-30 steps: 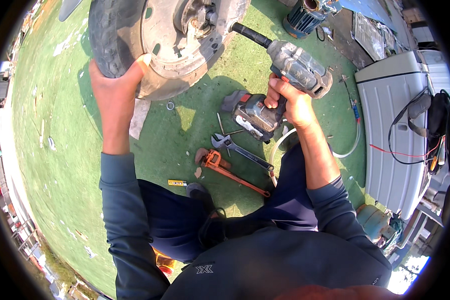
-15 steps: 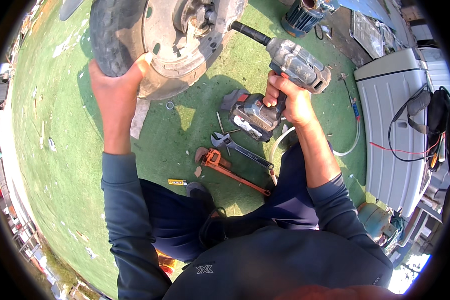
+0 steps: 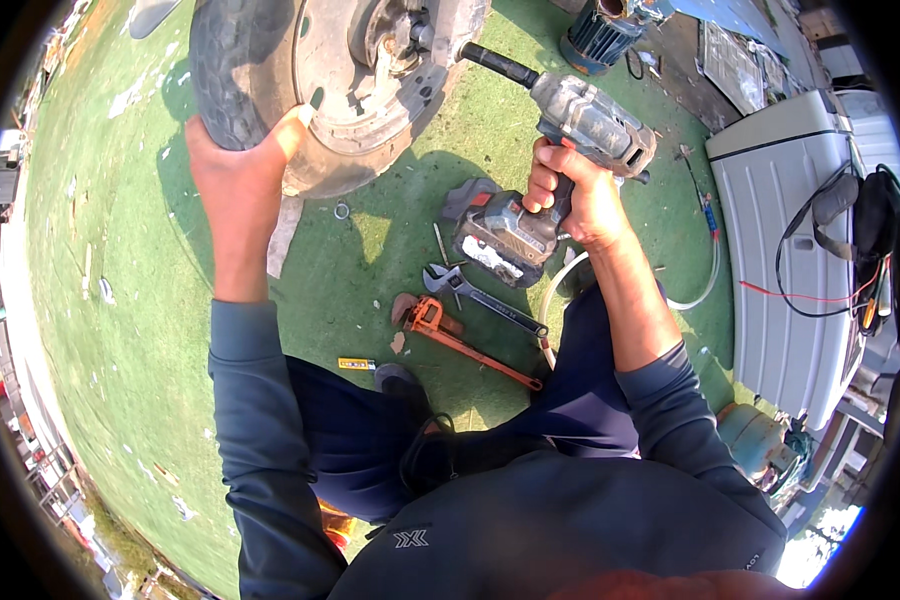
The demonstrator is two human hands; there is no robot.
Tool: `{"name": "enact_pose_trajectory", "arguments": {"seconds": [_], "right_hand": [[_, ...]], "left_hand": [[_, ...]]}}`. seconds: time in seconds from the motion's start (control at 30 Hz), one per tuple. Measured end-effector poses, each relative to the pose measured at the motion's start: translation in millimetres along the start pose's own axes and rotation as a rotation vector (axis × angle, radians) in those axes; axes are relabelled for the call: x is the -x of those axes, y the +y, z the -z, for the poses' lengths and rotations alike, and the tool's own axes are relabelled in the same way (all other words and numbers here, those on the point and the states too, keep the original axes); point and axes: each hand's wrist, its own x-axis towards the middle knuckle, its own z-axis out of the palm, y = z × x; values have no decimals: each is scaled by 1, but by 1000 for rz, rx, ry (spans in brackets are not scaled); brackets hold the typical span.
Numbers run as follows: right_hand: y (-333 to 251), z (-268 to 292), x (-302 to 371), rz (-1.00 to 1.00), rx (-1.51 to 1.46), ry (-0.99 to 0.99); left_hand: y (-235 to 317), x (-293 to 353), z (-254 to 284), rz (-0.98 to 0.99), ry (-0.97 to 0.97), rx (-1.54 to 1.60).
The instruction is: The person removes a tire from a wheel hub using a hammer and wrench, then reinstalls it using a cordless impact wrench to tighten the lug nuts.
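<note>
A dusty wheel with a black tyre and metal rim fills the top of the head view, cut off by its upper edge. My left hand grips its near left side, the thumb over the tyre's sidewall and the other fingers hidden behind. In my right hand is a cordless impact wrench, held by the handle with my fingers wrapped around it. Its long black socket points left and meets the metal part beside the rim. The wrench's big battery hangs below my hand.
On the green ground lie an adjustable wrench, an orange pipe wrench, a metal ring and a small yellow item. A grey-white box with cables stands at right. A blue motor sits at the far right.
My left hand and the wheel appear shifted slightly to the right. The impact wrench has tilted or moved very slightly; both hands keep their holds.
</note>
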Motion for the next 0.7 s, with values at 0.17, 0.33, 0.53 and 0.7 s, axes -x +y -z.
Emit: {"name": "enact_pose_trajectory", "arguments": {"seconds": [0.17,0.33,0.53,0.7], "right_hand": [[-1,0,1,-36,-50,-11],[0,-1,0,51,54,27],[-7,-8,5,72,34,3],[-3,-6,3,76,30,21]], "left_hand": [[5,4,-1,21,10,-33],[3,4,-1,14,28,-56],[10,9,-6,28,51,-121],[-3,5,-5,-3,52,-88]]}}
